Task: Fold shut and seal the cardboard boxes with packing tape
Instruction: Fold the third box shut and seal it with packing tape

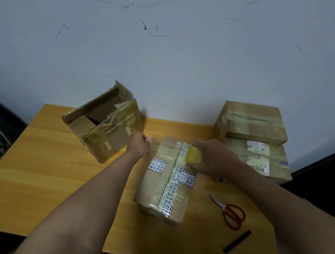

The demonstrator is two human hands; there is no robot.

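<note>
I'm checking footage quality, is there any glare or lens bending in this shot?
Head view: dim, bluish light; shiny tape on the middle box catches pale glare; the wide lens bows the table edges and stretches both forearms; the scissors stay sharp.
</note>
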